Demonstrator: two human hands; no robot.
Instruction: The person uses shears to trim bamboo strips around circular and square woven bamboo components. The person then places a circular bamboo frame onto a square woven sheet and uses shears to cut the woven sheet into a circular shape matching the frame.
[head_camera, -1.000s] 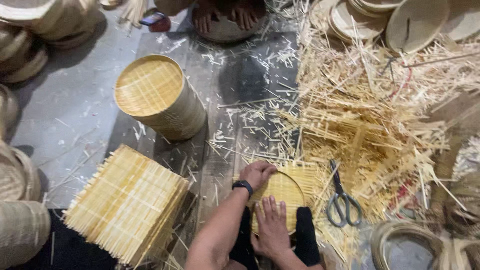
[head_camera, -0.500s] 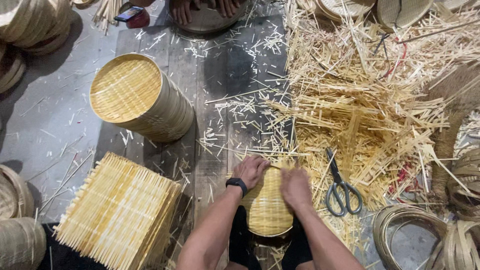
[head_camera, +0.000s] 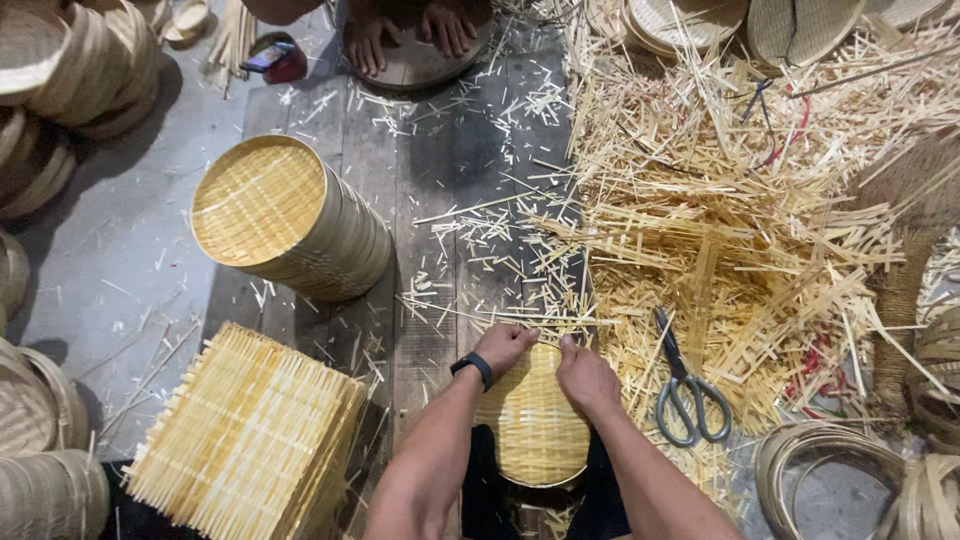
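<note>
Now, woven piece: a round, pale-yellow mat of woven bamboo strips (head_camera: 533, 425) lies at the lower centre of the frame, over the person's lap and the dark plank floor (head_camera: 420, 200).
Left hand: the left hand (head_camera: 503, 347), with a black wristband (head_camera: 473, 368) just behind it, is curled over the mat's far edge; the grip looks closed on the rim, fingers folded under.
Right hand: the right hand (head_camera: 585, 375) presses on the same far edge just beside the left one, thumb pointing up; whether its fingers pinch the rim or only bear down on it I cannot tell.
Handling: I would judge the mat light, thin and springy, stiff along the strips but easy to crack or fray at the loose ends; the rim, held with both hands close together, seems the safest hold.
Nearby: grey-handled scissors (head_camera: 686, 390) lie just right of the hands on a heap of bamboo offcuts (head_camera: 740, 230); a round stack of woven bamboo trays (head_camera: 290, 215) stands upper left; a pile of square woven mats (head_camera: 250, 435) sits lower left.
Change: half a second earlier the two hands sat a little lower on the mat; a second ago the right hand lay flat near its lower edge, and both are at the top now.
</note>
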